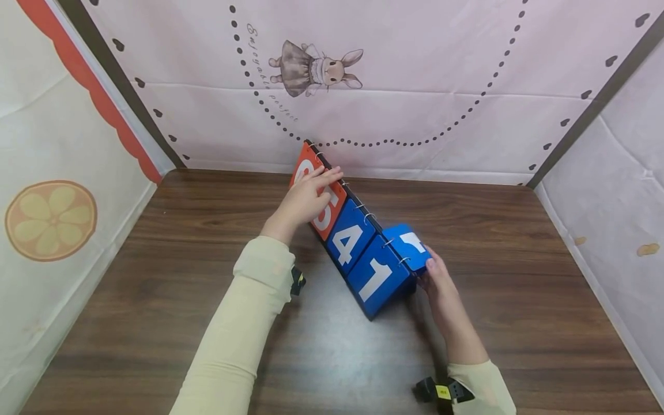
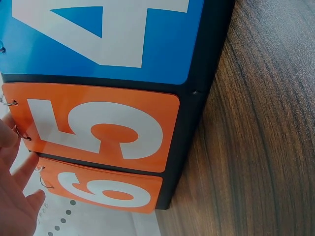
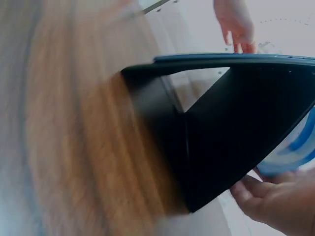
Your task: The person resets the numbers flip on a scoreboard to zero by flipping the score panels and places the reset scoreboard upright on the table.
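A tabletop flip scoreboard (image 1: 371,230) stands slanted on the table, with orange cards (image 2: 118,128) reading 6 and 5 and blue cards reading 4 and 1 on metal rings. My left hand (image 1: 306,199) rests on its top edge by the orange cards, fingers extended. At the near end, my right hand (image 1: 441,288) pinches the corner of a blue card (image 1: 407,245) with a white numeral, turned over the top to the back side. The right wrist view shows the black tent-shaped frame (image 3: 236,118) from its end, my right fingers (image 3: 251,194) beside the rear panel.
The dark wood-grain table (image 1: 181,276) meets a pale cloth wall (image 1: 415,69) with a printed rabbit (image 1: 324,69) behind the scoreboard. More cloth walls stand left and right, the left one with a printed orange slice (image 1: 51,221).
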A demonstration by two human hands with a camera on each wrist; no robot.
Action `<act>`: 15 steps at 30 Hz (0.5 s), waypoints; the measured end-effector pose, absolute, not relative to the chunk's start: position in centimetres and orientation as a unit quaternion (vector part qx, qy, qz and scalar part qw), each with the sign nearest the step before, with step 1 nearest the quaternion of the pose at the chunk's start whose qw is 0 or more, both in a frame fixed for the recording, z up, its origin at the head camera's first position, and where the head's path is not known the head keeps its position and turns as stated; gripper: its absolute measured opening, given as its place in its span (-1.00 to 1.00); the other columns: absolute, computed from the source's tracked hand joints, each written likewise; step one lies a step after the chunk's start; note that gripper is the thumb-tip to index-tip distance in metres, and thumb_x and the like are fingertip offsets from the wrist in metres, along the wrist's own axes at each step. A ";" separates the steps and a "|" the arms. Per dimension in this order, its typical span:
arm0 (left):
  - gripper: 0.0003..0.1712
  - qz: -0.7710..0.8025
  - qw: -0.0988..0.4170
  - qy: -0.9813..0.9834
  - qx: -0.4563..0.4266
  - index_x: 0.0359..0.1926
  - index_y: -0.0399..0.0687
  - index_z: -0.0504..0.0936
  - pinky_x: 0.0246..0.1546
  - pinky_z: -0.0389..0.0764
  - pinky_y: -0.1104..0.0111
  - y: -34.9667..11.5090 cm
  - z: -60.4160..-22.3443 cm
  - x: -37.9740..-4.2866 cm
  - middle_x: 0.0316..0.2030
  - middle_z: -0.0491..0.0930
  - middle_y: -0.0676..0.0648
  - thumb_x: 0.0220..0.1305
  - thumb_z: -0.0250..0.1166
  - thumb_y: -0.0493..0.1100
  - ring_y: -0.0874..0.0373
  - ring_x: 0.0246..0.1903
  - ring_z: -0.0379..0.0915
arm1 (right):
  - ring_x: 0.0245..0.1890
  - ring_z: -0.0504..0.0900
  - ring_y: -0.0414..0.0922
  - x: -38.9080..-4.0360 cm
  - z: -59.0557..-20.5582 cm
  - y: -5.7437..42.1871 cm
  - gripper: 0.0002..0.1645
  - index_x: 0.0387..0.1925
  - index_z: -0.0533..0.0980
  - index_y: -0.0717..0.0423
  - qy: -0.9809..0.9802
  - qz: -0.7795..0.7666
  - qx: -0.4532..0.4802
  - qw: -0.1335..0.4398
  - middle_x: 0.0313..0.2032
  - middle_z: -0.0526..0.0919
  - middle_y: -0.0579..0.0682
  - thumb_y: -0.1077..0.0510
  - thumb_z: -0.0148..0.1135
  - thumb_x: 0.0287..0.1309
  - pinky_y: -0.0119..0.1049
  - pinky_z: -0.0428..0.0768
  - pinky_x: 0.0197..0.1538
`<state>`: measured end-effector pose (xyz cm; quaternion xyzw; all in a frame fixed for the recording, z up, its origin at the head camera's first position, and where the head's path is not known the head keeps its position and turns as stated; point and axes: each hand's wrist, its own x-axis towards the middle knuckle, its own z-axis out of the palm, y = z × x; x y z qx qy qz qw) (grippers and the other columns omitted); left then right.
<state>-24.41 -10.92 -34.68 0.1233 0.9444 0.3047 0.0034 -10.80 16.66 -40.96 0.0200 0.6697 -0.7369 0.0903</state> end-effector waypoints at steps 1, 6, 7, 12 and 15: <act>-0.42 0.305 0.003 0.944 0.123 0.32 0.36 0.27 0.34 -0.22 0.09 -10.9 -34.7 -24.4 0.34 0.12 0.26 0.30 0.05 -0.15 0.22 0.38 -0.19 | 0.33 0.05 0.13 -10.9 -40.8 16.6 -0.30 0.40 -0.13 0.05 0.634 -0.769 0.038 0.078 0.37 -0.02 0.15 -0.07 -0.19 0.37 0.02 -0.01 0.34; -0.42 0.306 0.003 0.944 0.122 0.32 0.38 0.27 0.34 -0.22 0.08 -11.0 -34.6 -24.4 0.33 0.12 0.27 0.30 0.05 -0.14 0.22 0.38 -0.19 | 0.24 0.16 0.02 -11.5 -39.8 16.5 0.03 0.41 -0.32 -0.24 0.421 -0.898 0.129 -0.023 0.38 -0.24 0.10 0.45 0.00 0.17 -0.25 0.30 0.22; -0.42 0.307 0.002 0.944 0.122 0.31 0.38 0.27 0.34 -0.22 0.08 -11.0 -34.5 -24.4 0.33 0.12 0.27 0.30 0.06 -0.14 0.22 0.37 -0.19 | 0.22 0.20 -0.01 -11.6 -39.6 16.5 0.11 0.40 -0.33 -0.31 0.387 -0.910 0.143 -0.040 0.37 -0.24 0.09 0.49 0.02 0.14 -0.30 0.36 0.17; -0.41 0.309 0.004 0.943 0.120 0.31 0.39 0.27 0.34 -0.21 0.07 -11.0 -34.6 -24.4 0.33 0.12 0.28 0.29 0.06 -0.14 0.22 0.37 -0.19 | -0.06 0.52 -0.12 -11.6 -39.1 16.6 -0.31 0.29 0.07 -0.08 0.268 -0.952 0.145 0.007 0.18 0.31 0.05 0.39 0.03 0.22 -0.38 0.51 -0.01; -0.41 0.309 0.008 0.943 0.121 0.31 0.39 0.27 0.34 -0.20 0.06 -11.0 -34.6 -24.4 0.33 0.11 0.28 0.29 0.06 -0.14 0.22 0.38 -0.19 | -0.18 0.52 -0.18 -11.1 -38.9 16.3 -0.84 -0.09 0.39 0.07 0.364 -0.925 0.089 0.057 -0.23 0.61 -0.05 0.20 -0.05 0.34 -0.42 0.37 0.04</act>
